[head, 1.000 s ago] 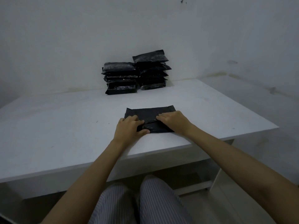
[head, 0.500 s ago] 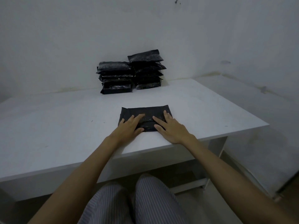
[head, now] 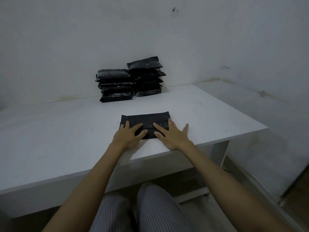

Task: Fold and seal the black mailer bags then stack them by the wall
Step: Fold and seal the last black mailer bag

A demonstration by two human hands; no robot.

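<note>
Mailer bag [head: 145, 120] lies folded on the surface [head: 50, 134] near its front edge. Left hand [head: 127, 135] and right hand [head: 168, 135], curled a second ago, now press flat with fingers spread, probably sealing the flap before it joins the stacks [head: 129, 79] by the wall [head: 66, 39].
</note>
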